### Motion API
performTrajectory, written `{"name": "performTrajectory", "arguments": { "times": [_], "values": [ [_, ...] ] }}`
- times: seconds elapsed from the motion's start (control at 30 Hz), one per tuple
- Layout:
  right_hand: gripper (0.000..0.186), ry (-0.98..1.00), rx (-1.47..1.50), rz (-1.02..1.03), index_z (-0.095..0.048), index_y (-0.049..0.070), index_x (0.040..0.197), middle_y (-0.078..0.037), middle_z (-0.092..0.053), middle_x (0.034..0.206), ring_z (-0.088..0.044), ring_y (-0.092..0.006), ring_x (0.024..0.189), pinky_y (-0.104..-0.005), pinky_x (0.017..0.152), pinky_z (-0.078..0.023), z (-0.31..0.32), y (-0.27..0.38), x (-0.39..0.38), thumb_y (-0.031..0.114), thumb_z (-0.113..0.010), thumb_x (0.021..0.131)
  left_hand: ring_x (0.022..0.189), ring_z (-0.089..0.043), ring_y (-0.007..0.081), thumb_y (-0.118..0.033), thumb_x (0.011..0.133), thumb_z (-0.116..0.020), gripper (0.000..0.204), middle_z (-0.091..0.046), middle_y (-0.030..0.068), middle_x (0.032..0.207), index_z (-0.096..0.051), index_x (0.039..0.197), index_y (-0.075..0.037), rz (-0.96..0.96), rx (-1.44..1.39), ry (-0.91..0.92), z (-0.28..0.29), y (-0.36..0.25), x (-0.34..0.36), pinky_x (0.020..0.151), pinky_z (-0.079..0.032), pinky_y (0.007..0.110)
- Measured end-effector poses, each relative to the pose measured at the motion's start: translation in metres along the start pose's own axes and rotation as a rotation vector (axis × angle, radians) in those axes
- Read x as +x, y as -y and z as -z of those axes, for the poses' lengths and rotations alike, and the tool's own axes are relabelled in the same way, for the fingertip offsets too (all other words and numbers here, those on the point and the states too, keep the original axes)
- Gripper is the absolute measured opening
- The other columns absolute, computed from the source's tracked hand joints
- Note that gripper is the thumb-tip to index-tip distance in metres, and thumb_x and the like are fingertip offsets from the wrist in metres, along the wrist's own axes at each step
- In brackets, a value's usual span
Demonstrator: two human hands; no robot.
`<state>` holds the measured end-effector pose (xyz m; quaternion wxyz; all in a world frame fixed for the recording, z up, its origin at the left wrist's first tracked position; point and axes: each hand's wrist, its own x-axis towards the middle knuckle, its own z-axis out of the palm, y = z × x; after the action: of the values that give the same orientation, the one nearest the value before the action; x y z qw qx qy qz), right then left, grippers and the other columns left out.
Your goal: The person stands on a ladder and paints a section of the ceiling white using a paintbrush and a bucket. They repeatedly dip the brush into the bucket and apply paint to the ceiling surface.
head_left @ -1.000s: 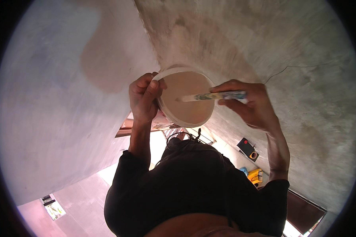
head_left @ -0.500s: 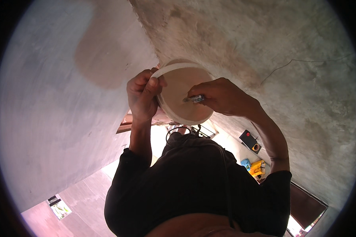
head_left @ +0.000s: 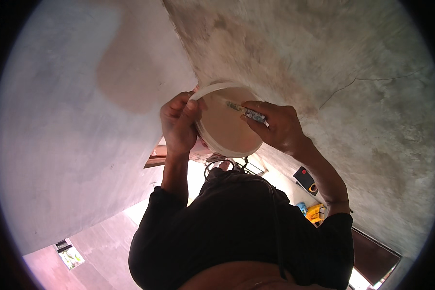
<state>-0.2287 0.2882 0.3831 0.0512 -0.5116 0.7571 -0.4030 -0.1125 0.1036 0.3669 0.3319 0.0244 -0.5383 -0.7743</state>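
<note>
Head view: one round pail (head_left: 222,86), pale, mouth tipped toward the viewer, held up before the torso just below the seam where the two walls meet. Left hand (head_left: 180,121): curled about the left edge of the pail's rim, thumb lying over the lip, other fingers partly hidden. Right hand (head_left: 275,125): thumb and fingers pinched on the stubby handle of a brush-like tool (head_left: 253,115), which slants over the mouth from the right edge of the rim; whether its far end touches the contents (head_left: 227,130) cannot be told. Handling, by judgement: pail probably thin, slightly flexible plastic, its weight depending on a fill of unclear depth, slippery if the lip is wet; best held by the rim, with support beneath. Tool likely light and stiff, best held mid-handle. Materials and textures: contents matte, beige-brown, even; handle speckled and crusted; left wall (head_left: 63,125) smooth, pale grey, with a rounded brownish patch (head_left: 125,79); right wall (head_left: 386,130) mottled, cement-like, bearing a thin dark line (head_left: 343,86). Lower right: flat black item (head_left: 304,177) with red dot, crumpled yellow item (head_left: 315,212), soft-looking blue item (head_left: 302,208) beside it.
</note>
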Motion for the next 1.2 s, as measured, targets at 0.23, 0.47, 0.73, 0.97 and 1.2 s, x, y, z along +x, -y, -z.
{"name": "performTrajectory", "arguments": {
  "times": [0.23,0.47,0.73,0.97,1.2],
  "values": [
    [0.024,-0.289,-0.201,0.304,-0.064,-0.002,0.100,-0.015,-0.068,0.092,-0.069,-0.0200,0.074,-0.0289,0.062,-0.056,-0.008,0.012,-0.011,0.012,-0.069,0.081,0.057,-0.034,0.0055,-0.020,0.090,-0.057,0.027,-0.046,-0.0016,0.063,-0.060,0.077,0.003,-0.083,0.015,0.002,-0.005,-0.010,-0.007,0.055,-0.024,0.022],
    [0.021,-0.106,0.868,-0.401,-0.062,-0.007,0.100,-0.014,-0.069,0.088,-0.068,-0.0197,0.076,-0.0286,0.063,-0.054,-0.001,0.020,-0.008,0.011,-0.059,0.089,0.057,-0.032,0.0060,-0.020,0.091,-0.055,0.027,-0.045,-0.0006,0.063,-0.059,0.077,0.003,-0.163,0.015,-0.046,-0.010,-0.011,-0.005,0.056,-0.023,0.023],
    [0.025,-0.144,0.642,-0.209,-0.062,-0.005,0.105,-0.013,-0.069,0.091,-0.068,-0.0190,0.082,-0.0292,0.069,-0.055,0.027,0.045,-0.019,0.013,-0.062,0.088,0.058,-0.033,0.0063,-0.019,0.091,-0.055,0.027,-0.046,-0.0004,0.064,-0.059,0.077,0.003,-0.162,0.028,-0.037,-0.025,-0.045,-0.012,0.055,-0.023,0.023],
    [0.028,-0.148,-0.174,0.128,-0.063,0.000,0.107,-0.018,-0.067,0.095,-0.068,-0.0235,0.080,-0.0269,0.070,-0.054,0.036,0.050,-0.015,0.009,-0.069,0.081,0.057,-0.033,0.0064,-0.020,0.091,-0.055,0.028,-0.046,-0.0006,0.064,-0.059,0.077,0.003,-0.127,0.050,-0.024,-0.030,-0.055,-0.016,0.055,-0.023,0.024],
    [0.029,-0.154,0.334,-0.186,-0.058,-0.005,0.109,-0.016,-0.068,0.094,-0.068,-0.0230,0.079,-0.0299,0.070,-0.055,0.037,0.055,-0.022,0.015,-0.061,0.088,0.057,-0.032,0.0061,-0.020,0.092,-0.056,0.027,-0.046,-0.0008,0.064,-0.059,0.078,0.003,-0.227,0.002,-0.053,-0.033,-0.048,-0.014,0.055,-0.023,0.023]
  ]
}}
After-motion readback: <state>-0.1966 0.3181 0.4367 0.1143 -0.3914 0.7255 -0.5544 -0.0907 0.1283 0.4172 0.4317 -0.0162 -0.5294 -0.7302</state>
